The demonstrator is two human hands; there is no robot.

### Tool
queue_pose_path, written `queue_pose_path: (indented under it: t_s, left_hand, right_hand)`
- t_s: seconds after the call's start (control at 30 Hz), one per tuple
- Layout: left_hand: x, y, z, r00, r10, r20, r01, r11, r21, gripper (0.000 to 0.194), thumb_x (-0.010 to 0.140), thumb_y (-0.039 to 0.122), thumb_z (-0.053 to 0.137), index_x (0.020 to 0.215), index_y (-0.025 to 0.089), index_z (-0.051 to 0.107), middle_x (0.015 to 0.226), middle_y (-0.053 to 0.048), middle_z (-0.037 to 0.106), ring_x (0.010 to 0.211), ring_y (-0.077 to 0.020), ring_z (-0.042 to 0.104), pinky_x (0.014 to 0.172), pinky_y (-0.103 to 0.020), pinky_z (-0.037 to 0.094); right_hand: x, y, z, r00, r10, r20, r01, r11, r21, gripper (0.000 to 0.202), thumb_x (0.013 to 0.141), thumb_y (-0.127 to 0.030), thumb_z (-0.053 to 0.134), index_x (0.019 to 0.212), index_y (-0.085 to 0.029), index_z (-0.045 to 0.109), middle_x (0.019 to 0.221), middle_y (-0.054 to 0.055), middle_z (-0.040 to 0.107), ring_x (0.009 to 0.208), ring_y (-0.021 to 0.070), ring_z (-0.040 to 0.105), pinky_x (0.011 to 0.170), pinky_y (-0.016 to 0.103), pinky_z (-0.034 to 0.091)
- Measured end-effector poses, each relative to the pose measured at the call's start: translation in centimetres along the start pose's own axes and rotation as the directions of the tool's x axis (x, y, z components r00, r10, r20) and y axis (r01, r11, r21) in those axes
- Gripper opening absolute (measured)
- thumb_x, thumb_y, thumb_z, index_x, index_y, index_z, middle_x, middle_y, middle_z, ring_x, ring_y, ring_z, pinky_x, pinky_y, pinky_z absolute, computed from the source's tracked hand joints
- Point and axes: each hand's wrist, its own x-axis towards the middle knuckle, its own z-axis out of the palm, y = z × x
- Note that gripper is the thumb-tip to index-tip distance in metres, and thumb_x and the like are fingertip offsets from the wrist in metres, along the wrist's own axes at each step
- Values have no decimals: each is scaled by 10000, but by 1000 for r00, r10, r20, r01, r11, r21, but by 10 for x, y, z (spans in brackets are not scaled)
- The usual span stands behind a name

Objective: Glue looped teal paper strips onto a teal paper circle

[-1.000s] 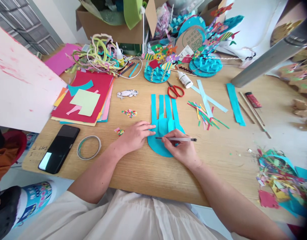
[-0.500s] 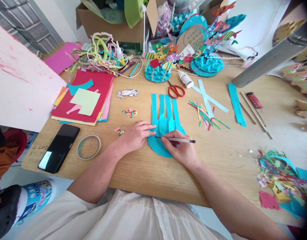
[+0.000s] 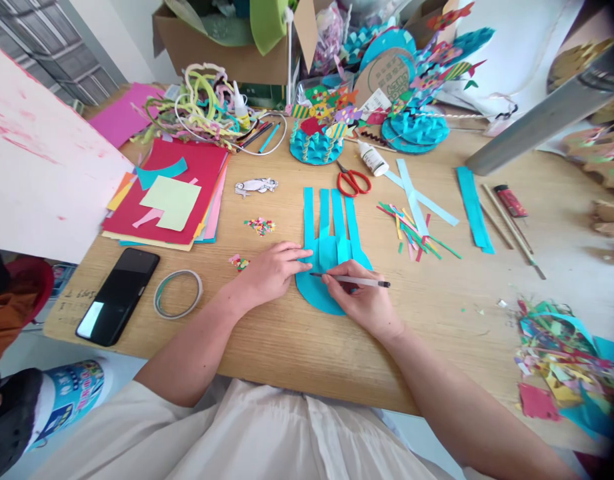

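A rounded blue paper shape (image 3: pixel 319 291) with several upright strips lies on the table in front of me. My left hand (image 3: pixel 274 272) rests at its left edge, fingers apart and fingertips on the paper, holding nothing. In my right hand (image 3: pixel 363 297) is a grey pen (image 3: pixel 359 280), gripped between thumb and fingers, its tip touching the lower middle of the blue paper. Red-handled scissors (image 3: pixel 353 182) lie beyond the strips, beside a white glue bottle (image 3: pixel 373 159). A penguin-like paper cutout (image 3: pixel 257 187) and small confetti (image 3: pixel 260 227) lie to the left.
Left are a phone (image 3: pixel 117 297), a tape roll (image 3: pixel 178 294) and stacked coloured paper (image 3: pixel 201 167). Thin paper strips (image 3: pixel 417 233), blue strips (image 3: pixel 473 210), sticks and paper scraps (image 3: pixel 561 360) lie right. A grey cylinder (image 3: pixel 541 117) and finished-looking crafts (image 3: pixel 315 148) stand behind.
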Motion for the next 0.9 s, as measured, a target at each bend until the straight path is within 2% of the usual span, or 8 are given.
queue_pose_path:
  t_s: [0.5,0.9]
  left_hand:
    - [-1,0,-1,1000,15,-4,-14,999,42,390,889,-5,470,1106,203,719,1296,-62,663,1229,-229,562,994,-455,531]
    - [0,1,-1,1000,18,-7,-18,999,48,370,896,6,474,1108,186,718,1294,-62,664,1227,-233,564,999,-445,531]
  right_hand:
    - [-1,-1,0,1000,2,14,-2,1000,18,169,861,-326,638,741,-213,601,601,-15,631,450,88,488,426,223,404]
    - [0,-2,0,1000,5,3,-5,1000,-7,173,872,-341,629,763,-209,610,620,1,669,470,96,511,449,227,428]
